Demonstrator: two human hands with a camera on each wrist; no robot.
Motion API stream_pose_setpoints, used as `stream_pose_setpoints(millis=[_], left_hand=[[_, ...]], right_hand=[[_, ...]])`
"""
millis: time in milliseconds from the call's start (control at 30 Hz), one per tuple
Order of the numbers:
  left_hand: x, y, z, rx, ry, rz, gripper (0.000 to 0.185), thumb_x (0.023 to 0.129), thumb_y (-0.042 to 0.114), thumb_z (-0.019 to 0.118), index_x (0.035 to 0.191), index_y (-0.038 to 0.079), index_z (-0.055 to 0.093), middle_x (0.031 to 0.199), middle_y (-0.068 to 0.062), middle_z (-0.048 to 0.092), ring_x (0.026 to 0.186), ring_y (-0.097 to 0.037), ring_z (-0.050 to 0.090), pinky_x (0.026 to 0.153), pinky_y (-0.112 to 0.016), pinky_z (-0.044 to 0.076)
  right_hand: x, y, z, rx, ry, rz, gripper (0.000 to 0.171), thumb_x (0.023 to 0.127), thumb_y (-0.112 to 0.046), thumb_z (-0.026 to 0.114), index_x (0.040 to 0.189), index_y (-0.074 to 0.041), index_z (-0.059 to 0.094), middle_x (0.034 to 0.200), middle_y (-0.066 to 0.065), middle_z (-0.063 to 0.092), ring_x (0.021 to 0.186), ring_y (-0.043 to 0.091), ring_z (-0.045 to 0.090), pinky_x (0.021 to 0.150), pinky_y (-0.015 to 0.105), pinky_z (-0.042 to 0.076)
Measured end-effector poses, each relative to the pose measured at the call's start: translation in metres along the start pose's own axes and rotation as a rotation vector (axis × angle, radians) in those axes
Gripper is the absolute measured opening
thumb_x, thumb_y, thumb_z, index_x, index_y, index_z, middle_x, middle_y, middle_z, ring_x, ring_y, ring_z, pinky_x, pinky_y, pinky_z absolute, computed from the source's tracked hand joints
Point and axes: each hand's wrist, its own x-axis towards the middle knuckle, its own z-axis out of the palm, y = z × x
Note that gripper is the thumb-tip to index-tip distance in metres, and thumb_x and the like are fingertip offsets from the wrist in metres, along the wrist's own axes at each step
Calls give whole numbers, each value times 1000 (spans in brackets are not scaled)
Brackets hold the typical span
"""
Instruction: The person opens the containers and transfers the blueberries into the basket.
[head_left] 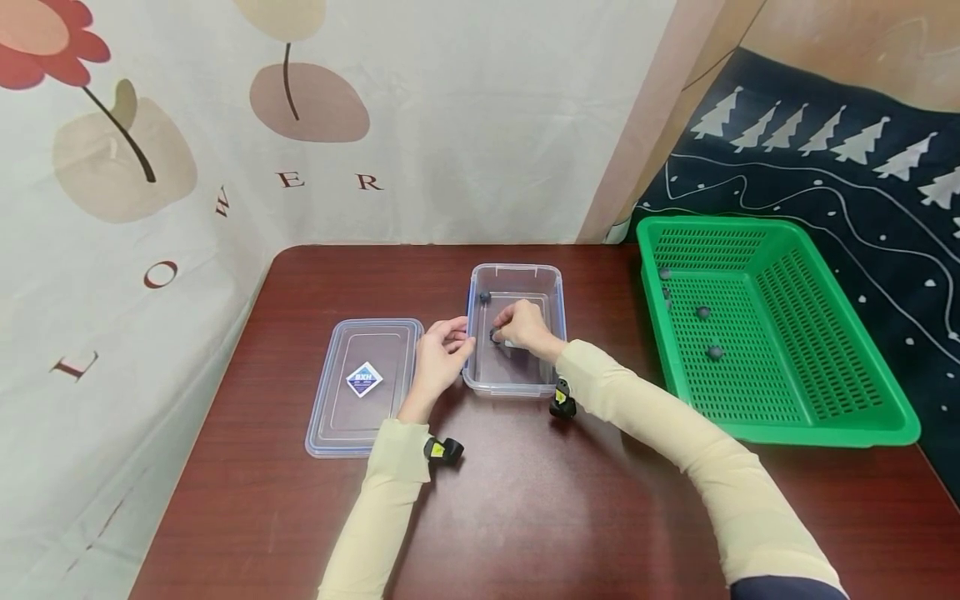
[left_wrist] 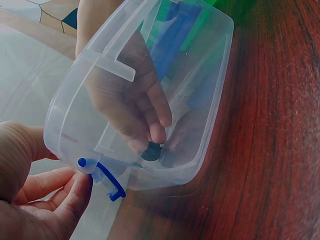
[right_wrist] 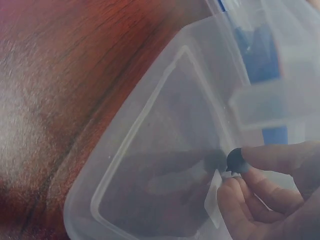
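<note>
A clear plastic box [head_left: 517,375] with blue side latches stands on the table, its top uncovered. Inside it, my right hand [head_left: 523,327] pinches a blueberry [right_wrist: 235,160] between thumb and fingertips, low over the box floor. A second blueberry [head_left: 485,297] lies in the box's far left corner. My left hand [head_left: 441,357] holds the box by its left side; in the left wrist view, its thumb and fingers are at the rim beside a blue latch [left_wrist: 107,177]. To the left, the flat lid [head_left: 375,342] with a blue and white label lies partly behind the left wrist.
A green slotted basket [head_left: 810,408] stands at the right of the table, several blueberries [head_left: 715,352] along its left part. Both wrists wear small black cameras [head_left: 444,451]. Behind the table hangs a pale cloth [head_left: 480,108] printed with flowers and letters.
</note>
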Motion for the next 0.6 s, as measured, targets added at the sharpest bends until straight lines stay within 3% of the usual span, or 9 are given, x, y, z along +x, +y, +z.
stream_pose_setpoints(millis=[233, 600], left_hand=[[0, -2, 0, -3, 1, 15, 30, 77, -19, 59, 106, -26, 54, 98, -38, 54, 88, -49, 58, 83, -50, 55], [0, -2, 0, -1, 1, 21, 30, 77, -19, 59, 106, -26, 54, 99, -39, 55, 88, -49, 58, 83, -49, 55]], right_hand=[[0, 0, -1, -41, 6, -33, 14, 71, -6, 75, 84, -1, 74, 82, 8, 72, 82, 22, 64, 77, 27, 55], [5, 2, -9, -23, -24, 5, 14, 74, -11, 76, 85, -2, 74, 84, 9, 71, 81, 21, 62, 74, 27, 56]])
